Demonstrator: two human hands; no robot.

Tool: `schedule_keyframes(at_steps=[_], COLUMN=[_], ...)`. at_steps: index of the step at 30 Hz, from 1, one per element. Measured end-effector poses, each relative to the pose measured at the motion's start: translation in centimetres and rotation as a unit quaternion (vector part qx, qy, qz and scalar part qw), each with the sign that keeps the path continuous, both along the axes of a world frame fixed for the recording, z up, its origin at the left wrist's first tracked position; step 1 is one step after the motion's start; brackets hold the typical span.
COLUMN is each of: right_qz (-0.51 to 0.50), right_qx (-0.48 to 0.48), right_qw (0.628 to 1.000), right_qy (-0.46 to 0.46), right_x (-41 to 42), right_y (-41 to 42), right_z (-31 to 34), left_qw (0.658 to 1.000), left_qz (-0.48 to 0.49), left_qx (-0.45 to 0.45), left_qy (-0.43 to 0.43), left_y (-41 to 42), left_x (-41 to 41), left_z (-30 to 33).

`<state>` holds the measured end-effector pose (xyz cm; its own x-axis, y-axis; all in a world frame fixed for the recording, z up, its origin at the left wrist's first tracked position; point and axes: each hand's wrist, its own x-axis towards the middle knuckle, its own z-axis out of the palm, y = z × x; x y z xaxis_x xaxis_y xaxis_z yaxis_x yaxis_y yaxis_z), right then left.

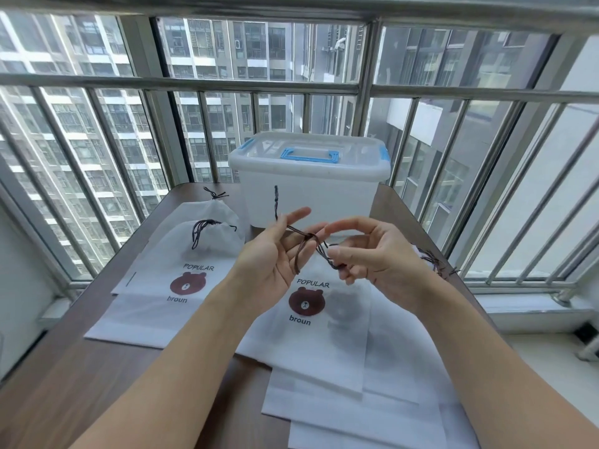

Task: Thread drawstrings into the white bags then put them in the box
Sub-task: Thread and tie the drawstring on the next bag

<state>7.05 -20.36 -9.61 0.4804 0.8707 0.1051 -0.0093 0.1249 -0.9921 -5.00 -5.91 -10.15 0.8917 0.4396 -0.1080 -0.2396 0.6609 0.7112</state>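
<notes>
Left hand (275,254) fingers half-curled, gripping brown drawstring (304,238); right hand (366,254) pinching its other end.

Table: dark wood-grain top (97,367), set against the window.
Window: large glass panes behind steel railing bars (181,82).
Outside: grey high-rise apartment blocks (97,131), close by.
Light: daylight, probably overcast.
Sill: pale ledge (518,306) at right.

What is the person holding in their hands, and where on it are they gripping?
A dark brown drawstring. The left hand holds it near one end, which sticks up; the right hand pinches its bunched other part between thumb and fingers.
</notes>
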Motion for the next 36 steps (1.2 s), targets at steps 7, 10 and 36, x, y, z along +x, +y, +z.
schedule_keyframes(at_steps=[7, 10, 36], right_qz=[-0.024, -0.028, -0.009], right_qx=[-0.045, -0.064, -0.061], right_qw=[0.998, 0.997, 0.996], right_qy=[-0.027, -0.046, 0.061], right_x=[0.3, 0.1, -0.6], right_y=[0.2, 0.4, 1.2], right_z=[-0.6, -1.0, -0.7], left_qw=[0.997, 0.987, 0.981], left_qz=[-0.009, -0.022, -0.024], left_qx=[0.071, 0.157, 0.124], left_qy=[-0.023, -0.025, -0.145], left_y=[0.5, 0.1, -1.7], left_x=[0.0, 0.0, 0.0], left_z=[0.3, 0.3, 0.2])
